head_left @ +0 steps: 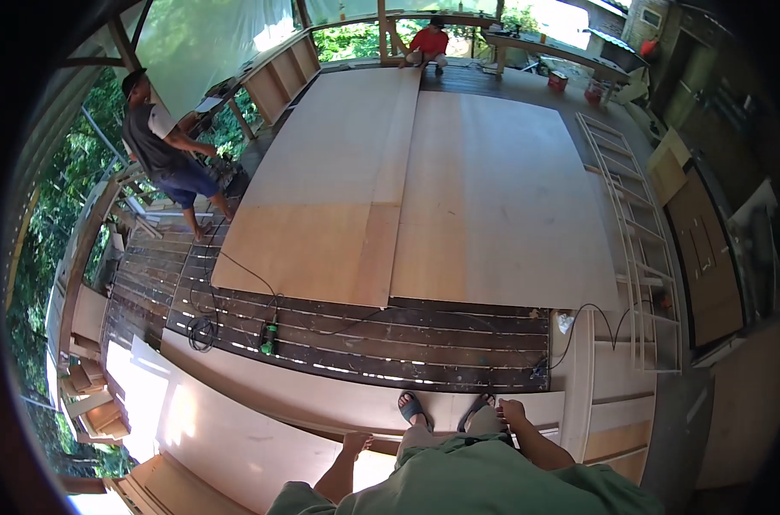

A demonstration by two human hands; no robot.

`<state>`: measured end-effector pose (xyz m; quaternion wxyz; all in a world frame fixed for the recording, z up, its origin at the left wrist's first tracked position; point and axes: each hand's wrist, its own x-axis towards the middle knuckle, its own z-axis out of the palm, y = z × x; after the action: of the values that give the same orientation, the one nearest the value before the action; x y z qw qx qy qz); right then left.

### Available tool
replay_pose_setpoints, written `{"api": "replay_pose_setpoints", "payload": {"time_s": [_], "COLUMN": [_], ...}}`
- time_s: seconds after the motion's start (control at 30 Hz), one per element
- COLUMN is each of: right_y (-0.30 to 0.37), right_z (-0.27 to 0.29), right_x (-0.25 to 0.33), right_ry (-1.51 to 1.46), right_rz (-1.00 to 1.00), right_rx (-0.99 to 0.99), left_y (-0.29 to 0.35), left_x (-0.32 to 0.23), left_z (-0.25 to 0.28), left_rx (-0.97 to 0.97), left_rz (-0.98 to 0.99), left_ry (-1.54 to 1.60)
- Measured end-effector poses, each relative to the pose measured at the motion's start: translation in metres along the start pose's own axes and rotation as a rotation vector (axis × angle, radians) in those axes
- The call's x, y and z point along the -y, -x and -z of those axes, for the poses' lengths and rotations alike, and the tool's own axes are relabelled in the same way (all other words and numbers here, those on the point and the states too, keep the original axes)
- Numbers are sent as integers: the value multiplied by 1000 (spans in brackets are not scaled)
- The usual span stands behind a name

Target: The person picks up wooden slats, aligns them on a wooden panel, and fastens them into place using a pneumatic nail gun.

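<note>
Left hand (pixel 356 442), lower middle of frame: hangs beside the thigh, nothing visible in it, fingers look loosely curled; can't tell if they're spread or pressed together. Nearest thing is the long pale panel (pixel 261 421) at lower left. Right hand (pixel 512 412), lower right of centre: by the knee, also no object visible, fingers bent, can't tell if they're fully closed. Neither hand is on the main sheets. Those fill the centre: left sheet (pixel 334 142), tan lower section (pixel 291 249) butting it from below, right sheet (pixel 501 189) alongside across a long seam. Status, my read: the sheets are down flat and side by side, so layout looks mostly done. Top ends don't line up, the right one stops lower in frame. Fastening: can't tell, no fixings legible at this size. Green tool (pixel 270 337) lies on the plank floor (pixel 458 360) below the sheets, nobody's hand on it; coiled cable (pixel 203 333) to its left. Still apart from the main layout: the pale panel and the slatted wooden frame (pixel 626 202) at right. Co-worker in red (pixel 427 45) crouches at the top end of the seam; second co-worker (pixel 154 137) stands upper left, off the sheets.
</note>
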<state>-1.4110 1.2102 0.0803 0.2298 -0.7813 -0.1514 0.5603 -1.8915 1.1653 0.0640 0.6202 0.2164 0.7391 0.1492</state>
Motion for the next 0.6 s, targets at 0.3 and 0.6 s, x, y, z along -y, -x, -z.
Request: {"api": "replay_pose_setpoints", "payload": {"time_s": [0.3,0.6], "right_y": [10,25], "right_z": [130,250], "right_x": [-66,-218], "right_ry": [-399,-596], "right_rz": [-167,-356], "right_rx": [-50,-399], "left_y": [-25,-7], "left_x": [-99,-212], "left_z": [-101,-306], "left_rx": [92,438], "left_rz": [-166,-280], "left_ry": [-219,-501]}}
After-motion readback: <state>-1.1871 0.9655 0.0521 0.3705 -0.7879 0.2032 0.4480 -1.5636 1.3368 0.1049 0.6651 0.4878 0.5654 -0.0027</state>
